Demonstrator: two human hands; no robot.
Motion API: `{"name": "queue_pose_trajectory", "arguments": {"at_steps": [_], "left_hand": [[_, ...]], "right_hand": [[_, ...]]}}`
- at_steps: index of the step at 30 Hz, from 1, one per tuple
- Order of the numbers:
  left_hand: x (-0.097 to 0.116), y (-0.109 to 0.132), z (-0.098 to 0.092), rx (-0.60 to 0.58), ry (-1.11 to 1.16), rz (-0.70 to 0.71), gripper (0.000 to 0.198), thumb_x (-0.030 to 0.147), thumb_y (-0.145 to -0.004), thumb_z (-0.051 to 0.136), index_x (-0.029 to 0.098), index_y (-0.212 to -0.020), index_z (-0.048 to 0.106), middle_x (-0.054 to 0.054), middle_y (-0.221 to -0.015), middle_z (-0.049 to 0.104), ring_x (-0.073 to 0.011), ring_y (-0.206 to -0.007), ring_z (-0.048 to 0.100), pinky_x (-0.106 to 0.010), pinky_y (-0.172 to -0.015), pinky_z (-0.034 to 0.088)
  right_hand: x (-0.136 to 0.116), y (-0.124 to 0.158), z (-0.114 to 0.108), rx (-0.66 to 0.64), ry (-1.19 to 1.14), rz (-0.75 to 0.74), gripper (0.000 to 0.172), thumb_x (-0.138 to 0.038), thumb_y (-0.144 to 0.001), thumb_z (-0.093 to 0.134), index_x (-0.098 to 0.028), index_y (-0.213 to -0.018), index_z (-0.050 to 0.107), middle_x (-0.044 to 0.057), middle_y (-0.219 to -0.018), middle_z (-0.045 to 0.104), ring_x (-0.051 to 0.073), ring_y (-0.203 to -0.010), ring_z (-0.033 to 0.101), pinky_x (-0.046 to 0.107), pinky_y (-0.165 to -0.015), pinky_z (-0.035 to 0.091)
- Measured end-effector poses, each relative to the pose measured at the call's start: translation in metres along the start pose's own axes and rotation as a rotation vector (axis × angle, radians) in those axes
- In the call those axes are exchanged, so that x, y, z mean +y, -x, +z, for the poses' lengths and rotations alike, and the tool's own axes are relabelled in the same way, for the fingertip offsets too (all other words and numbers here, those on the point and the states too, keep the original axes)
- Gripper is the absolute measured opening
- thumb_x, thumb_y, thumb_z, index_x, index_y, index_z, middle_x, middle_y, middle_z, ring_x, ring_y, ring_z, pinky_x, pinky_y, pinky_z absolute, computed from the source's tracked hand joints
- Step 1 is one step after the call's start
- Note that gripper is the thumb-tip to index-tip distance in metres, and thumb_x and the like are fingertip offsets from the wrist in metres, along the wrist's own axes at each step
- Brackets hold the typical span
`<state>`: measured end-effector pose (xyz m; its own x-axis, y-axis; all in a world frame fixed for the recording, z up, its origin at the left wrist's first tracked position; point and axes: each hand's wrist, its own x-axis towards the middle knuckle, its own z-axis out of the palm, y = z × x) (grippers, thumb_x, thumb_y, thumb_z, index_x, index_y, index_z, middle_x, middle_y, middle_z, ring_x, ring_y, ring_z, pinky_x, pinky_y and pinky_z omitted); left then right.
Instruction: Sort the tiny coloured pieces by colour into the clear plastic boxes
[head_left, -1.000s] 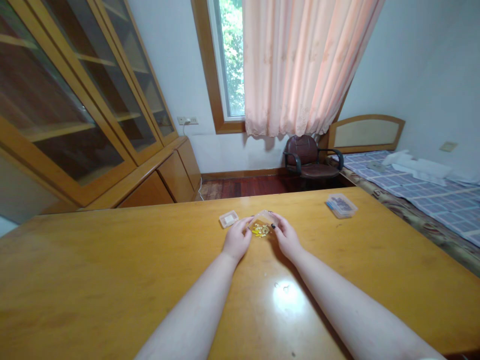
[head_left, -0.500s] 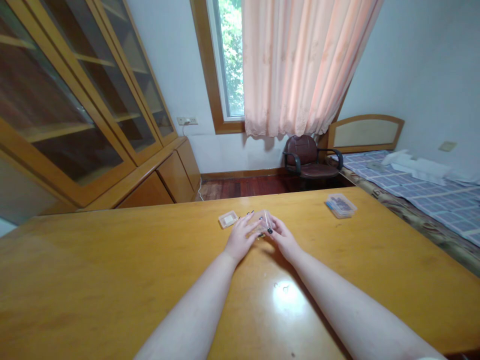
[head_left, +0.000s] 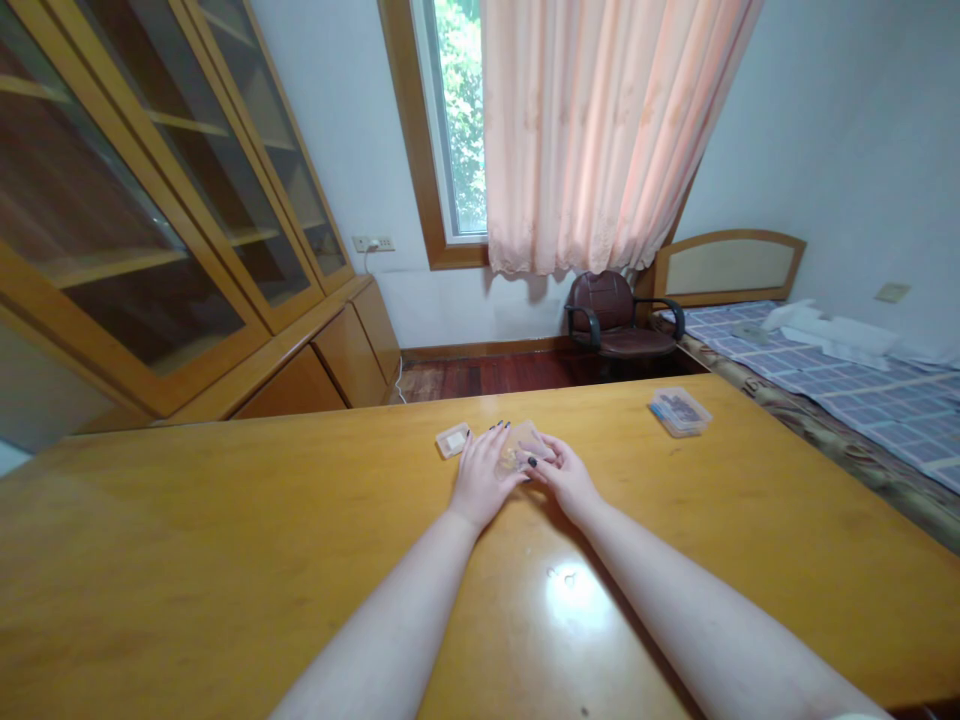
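A clear plastic box [head_left: 523, 447] lies between my hands near the far edge of the wooden table [head_left: 300, 530]; its contents are too small to make out. My left hand [head_left: 484, 473] is against its left side, fingers extended and thumb at the near edge. On the right side, my right hand [head_left: 562, 475] grips the box between thumb and fingers. Just left of my left fingers sits a small clear case [head_left: 453, 441] with something white inside.
Another clear box [head_left: 680, 412] with dark and blue contents is at the table's far right. Beyond the table are an office chair [head_left: 619, 315], a bed [head_left: 847, 360] and a glass-door cabinet [head_left: 172, 200]. Small marks or bits lie near the bright reflection.
The clear box between my hands now lies flatter, its top facing up more. My left fingers have shifted slightly, and my right thumb has moved a little left.
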<state>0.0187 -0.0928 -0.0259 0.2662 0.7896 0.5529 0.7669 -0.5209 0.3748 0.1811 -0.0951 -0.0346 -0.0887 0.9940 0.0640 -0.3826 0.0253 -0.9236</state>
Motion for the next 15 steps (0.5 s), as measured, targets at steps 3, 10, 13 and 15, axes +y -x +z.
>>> {"name": "queue_pose_trajectory", "arguments": {"at_steps": [3, 10, 13, 15], "left_hand": [[-0.0036, -0.0002, 0.002, -0.006, 0.035, -0.048, 0.074, 0.042, -0.068, 0.071, 0.02, -0.132, 0.041, -0.011, -0.129, 0.053, -0.0264, -0.121, 0.046, -0.048, -0.107, 0.028], [-0.005, 0.0011, 0.0035, -0.031, 0.072, -0.076, 0.068, 0.041, -0.072, 0.068, 0.019, -0.13, 0.042, -0.011, -0.128, 0.053, -0.0255, -0.12, 0.047, -0.046, -0.105, 0.033], [-0.0036, 0.0007, 0.0019, -0.018, 0.072, -0.063, 0.068, 0.04, -0.071, 0.069, 0.021, -0.13, 0.042, -0.01, -0.127, 0.054, -0.0258, -0.119, 0.047, -0.046, -0.104, 0.034], [-0.0022, 0.0004, 0.0006, -0.013, 0.063, -0.057, 0.067, 0.039, -0.07, 0.07, 0.022, -0.129, 0.043, -0.01, -0.126, 0.055, -0.0262, -0.118, 0.049, -0.047, -0.104, 0.034]], "right_hand": [[-0.001, -0.002, -0.0013, 0.039, -0.029, 0.016, 0.051, -0.037, -0.06, 0.077, -0.02, -0.104, 0.056, 0.01, -0.105, 0.068, 0.027, -0.097, 0.064, 0.044, -0.086, 0.051], [0.0016, -0.0033, -0.0044, 0.047, -0.057, 0.033, 0.054, -0.032, -0.058, 0.079, -0.019, -0.105, 0.057, 0.01, -0.101, 0.069, 0.027, -0.095, 0.065, 0.043, -0.085, 0.052], [0.0008, -0.0019, -0.0029, 0.051, -0.066, 0.039, 0.053, -0.032, -0.058, 0.079, -0.02, -0.105, 0.056, 0.01, -0.105, 0.068, 0.027, -0.097, 0.064, 0.043, -0.086, 0.052], [0.0001, -0.0008, -0.0012, 0.042, -0.073, 0.052, 0.052, -0.033, -0.059, 0.078, -0.02, -0.104, 0.056, 0.011, -0.106, 0.068, 0.027, -0.099, 0.063, 0.044, -0.087, 0.051]]}}
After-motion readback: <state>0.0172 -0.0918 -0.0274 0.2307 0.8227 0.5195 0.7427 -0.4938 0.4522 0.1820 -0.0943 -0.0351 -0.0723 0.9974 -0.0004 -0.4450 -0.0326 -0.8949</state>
